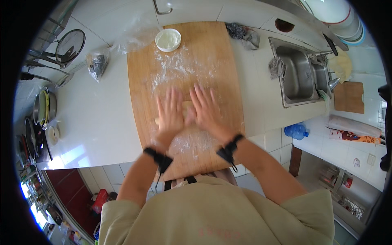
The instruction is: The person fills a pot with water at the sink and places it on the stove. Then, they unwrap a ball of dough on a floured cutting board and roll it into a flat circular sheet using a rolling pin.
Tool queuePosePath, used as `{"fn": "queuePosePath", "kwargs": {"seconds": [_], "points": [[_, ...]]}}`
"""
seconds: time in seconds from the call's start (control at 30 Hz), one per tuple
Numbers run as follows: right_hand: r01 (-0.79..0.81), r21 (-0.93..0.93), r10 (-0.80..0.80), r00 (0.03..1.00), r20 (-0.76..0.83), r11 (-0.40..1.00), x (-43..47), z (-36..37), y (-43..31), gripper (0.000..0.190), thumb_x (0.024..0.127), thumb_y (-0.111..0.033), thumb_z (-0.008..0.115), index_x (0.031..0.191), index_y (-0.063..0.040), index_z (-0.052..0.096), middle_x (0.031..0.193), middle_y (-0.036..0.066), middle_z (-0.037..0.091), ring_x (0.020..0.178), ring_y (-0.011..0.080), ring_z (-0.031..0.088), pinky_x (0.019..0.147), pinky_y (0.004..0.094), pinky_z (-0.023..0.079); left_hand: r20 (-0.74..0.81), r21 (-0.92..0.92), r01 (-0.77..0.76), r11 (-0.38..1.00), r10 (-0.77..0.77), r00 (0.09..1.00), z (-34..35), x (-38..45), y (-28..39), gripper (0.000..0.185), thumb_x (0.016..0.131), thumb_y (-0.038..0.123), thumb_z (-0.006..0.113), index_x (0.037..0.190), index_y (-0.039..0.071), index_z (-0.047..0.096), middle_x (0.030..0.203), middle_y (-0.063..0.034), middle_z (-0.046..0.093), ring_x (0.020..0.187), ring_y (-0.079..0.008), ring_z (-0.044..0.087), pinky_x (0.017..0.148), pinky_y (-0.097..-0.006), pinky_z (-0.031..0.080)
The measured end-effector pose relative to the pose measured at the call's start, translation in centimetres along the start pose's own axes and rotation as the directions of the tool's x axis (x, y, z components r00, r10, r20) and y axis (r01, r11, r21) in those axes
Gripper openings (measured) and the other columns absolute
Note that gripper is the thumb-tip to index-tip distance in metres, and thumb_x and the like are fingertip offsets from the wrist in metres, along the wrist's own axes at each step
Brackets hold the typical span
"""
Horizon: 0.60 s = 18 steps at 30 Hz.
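Note:
Both palms lie on a roll of pale dough (187,107) at the middle of a wooden board (211,43). My left hand (170,113) covers the dough's left part, fingers pointing away from me and slightly blurred. My right hand (205,110) rests beside it, flat, fingers slightly spread. Most of the dough is hidden beneath the hands; a bit shows between them and at the left edge. White flour (174,65) is scattered on the board beyond the hands and nearer my body. A white bowl of flour (168,40) stands at the board's far edge. Each wrist wears a black strap.
Clear plastic bags (134,38) and a small tied bag (97,65) lie on the left of the counter (92,113). A grey cloth (251,39) lies at the board's far right corner. A steel sink (297,76) with a rag (277,68) on its rim is further right.

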State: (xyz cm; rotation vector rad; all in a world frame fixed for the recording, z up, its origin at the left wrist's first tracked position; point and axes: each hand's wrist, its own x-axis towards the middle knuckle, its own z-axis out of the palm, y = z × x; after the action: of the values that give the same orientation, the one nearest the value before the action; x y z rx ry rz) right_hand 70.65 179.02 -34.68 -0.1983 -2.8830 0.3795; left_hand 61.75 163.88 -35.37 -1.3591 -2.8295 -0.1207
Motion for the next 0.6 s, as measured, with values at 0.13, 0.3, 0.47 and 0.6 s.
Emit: {"fn": "queuePosePath", "kwargs": {"seconds": [0.13, 0.3, 0.47, 0.6], "points": [[-0.002, 0.114, -0.017, 0.987, 0.161, 0.993, -9.7, -2.1, -2.1, 0.066, 0.095, -0.039, 0.059, 0.149, -0.003, 0.046, 0.155, 0.024, 0.041, 0.143, 0.0372, 0.041, 0.117, 0.0559, 0.029, 0.088, -0.295, -0.113, 0.949, 0.144, 0.986, 0.1, -10.8, 2.4, 0.103, 0.087, 0.076, 0.052, 0.151, -0.004, 0.038, 0.160, -0.0229, 0.035, 0.152, -0.0342, 0.029, 0.122, -0.0633, 0.012], [-0.038, 0.025, 0.037, 0.999, 0.033, 0.999, 2.3, -0.8, 1.1, 0.061, 0.096, -0.039, 0.054, 0.145, -0.003, 0.049, 0.153, 0.026, 0.042, 0.141, 0.0407, 0.041, 0.117, 0.0568, 0.030, -0.057, -0.097, 0.009, 0.995, -0.014, 0.998, 1.1, 1.6, -0.6, 0.098, 0.091, 0.073, 0.048, 0.152, -0.004, 0.037, 0.162, -0.0234, 0.031, 0.152, -0.0355, 0.026, 0.121, -0.0630, 0.012], [-0.029, -0.009, 0.029, 0.999, -0.030, 1.000, 4.3, -0.4, 2.6, 0.063, 0.096, -0.036, 0.058, 0.143, 0.004, 0.047, 0.153, 0.027, 0.042, 0.141, 0.0422, 0.040, 0.117, 0.0582, 0.028, -0.035, -0.043, 0.034, 0.998, -0.036, 0.999, -0.9, 5.6, -2.0, 0.090, 0.096, 0.071, 0.034, 0.154, 0.002, 0.039, 0.166, -0.0173, 0.027, 0.156, -0.0318, 0.018, 0.123, -0.0621, 0.006], [0.027, 0.100, -0.047, 0.979, 0.198, 0.995, -9.6, -1.9, -1.4, 0.071, 0.092, -0.039, 0.063, 0.148, 0.002, 0.044, 0.156, 0.026, 0.039, 0.146, 0.0390, 0.036, 0.118, 0.0552, 0.029, 0.181, -0.329, -0.080, 0.941, 0.146, 0.973, 0.2, -9.8, 1.0, 0.104, 0.085, 0.073, 0.056, 0.155, -0.002, 0.033, 0.163, -0.0214, 0.030, 0.154, -0.0339, 0.024, 0.122, -0.0635, 0.010]]}}
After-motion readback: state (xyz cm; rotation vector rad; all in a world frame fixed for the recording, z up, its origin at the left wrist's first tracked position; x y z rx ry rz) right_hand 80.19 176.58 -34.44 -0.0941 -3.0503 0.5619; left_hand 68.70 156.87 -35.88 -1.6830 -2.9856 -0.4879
